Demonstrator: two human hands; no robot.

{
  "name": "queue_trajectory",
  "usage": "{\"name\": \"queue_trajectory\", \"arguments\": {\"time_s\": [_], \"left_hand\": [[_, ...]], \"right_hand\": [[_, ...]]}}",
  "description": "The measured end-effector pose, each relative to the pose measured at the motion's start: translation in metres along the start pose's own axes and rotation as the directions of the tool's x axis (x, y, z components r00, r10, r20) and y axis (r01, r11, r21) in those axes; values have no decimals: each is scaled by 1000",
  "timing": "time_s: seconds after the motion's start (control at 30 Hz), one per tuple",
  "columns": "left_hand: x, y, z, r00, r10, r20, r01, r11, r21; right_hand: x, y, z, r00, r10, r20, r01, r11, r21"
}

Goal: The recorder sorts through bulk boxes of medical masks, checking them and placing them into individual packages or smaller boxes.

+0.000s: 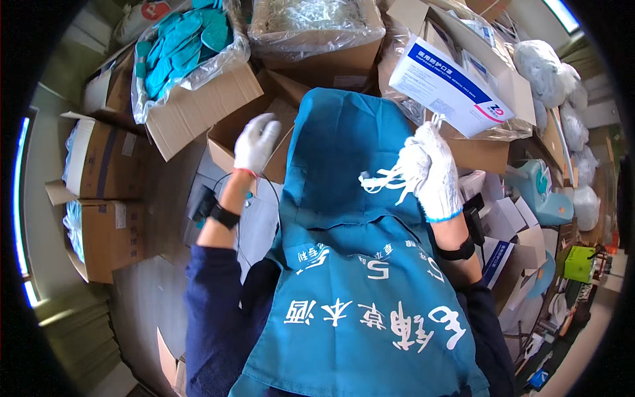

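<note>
My right hand (442, 187), in a white knit glove with a blue cuff edge, is closed on a bunch of white straps (391, 177). Loose strap ends hang to the left of the fist, and short ends stick out above it. My left hand (255, 144), also gloved in white, is raised over the edge of an open cardboard box, fingers apart and holding nothing. Between my arms a teal apron (357, 258) with white printing covers my lap and is drawn up in front of me.
At the far left, a plastic-lined box holds teal fabric pieces (188, 49). Another box of clear-wrapped pale material (311, 16) stands behind. A white-and-blue carton (446, 86) rests on the box at far right. Stacked boxes (109, 231) stand left; white plastic bags (544, 69) lie right.
</note>
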State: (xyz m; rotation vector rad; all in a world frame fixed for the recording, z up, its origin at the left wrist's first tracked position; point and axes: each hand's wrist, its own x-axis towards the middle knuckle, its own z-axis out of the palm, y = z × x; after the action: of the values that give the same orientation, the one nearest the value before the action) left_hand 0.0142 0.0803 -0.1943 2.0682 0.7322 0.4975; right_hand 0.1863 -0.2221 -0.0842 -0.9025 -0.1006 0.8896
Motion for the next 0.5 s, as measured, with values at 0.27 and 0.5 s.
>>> {"name": "queue_trajectory", "arguments": {"time_s": [0.27,0.5], "left_hand": [[-77,135,94,617,341,710,243,775,-583],[-63,142,71,873,-166,459,439,676,-592]], "right_hand": [[10,-14,18,984,0,181,-74,914,399],[12,15,-37,994,-5,-108,23,985,168]]}}
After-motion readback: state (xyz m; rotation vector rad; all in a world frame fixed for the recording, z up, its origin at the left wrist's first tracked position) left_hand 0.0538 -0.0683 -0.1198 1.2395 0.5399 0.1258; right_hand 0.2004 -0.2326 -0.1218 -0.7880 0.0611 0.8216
